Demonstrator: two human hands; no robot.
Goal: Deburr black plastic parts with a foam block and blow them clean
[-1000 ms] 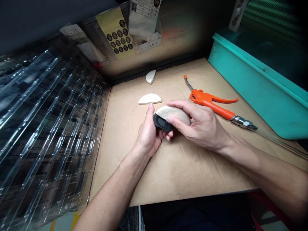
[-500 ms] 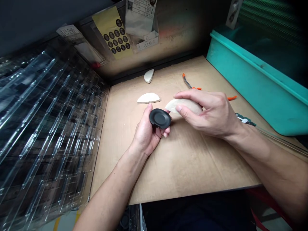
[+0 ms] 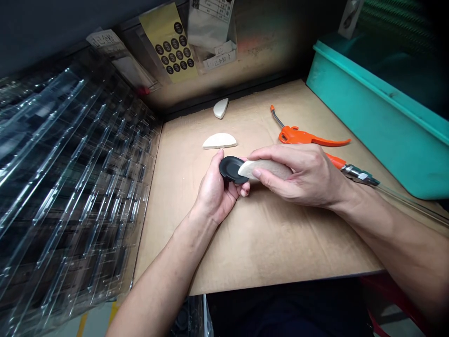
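My left hand [image 3: 215,189] grips a small round black disc [image 3: 229,168] between thumb and fingers, held just above the cardboard-covered table [image 3: 245,243]. My right hand [image 3: 301,175] is closed around a cream half-moon pad [image 3: 261,167], and the pad's tip rests on the right side of the disc. A second cream half-moon pad [image 3: 220,141] lies flat on the cardboard just beyond the disc. A third, smaller one [image 3: 220,108] lies near the back wall.
An orange air blow gun [image 3: 305,139] with a metal fitting and hose lies right of my hands. A teal plastic bin [image 3: 379,112] stands at the right edge. Stacked clear plastic trays [image 3: 70,187] fill the left side. Label sheets [image 3: 171,44] hang on the back wall.
A second ago the pad covered the disc. My right hand then lifted it off to the right, baring the disc, and has now brought the pad's tip back onto the disc.
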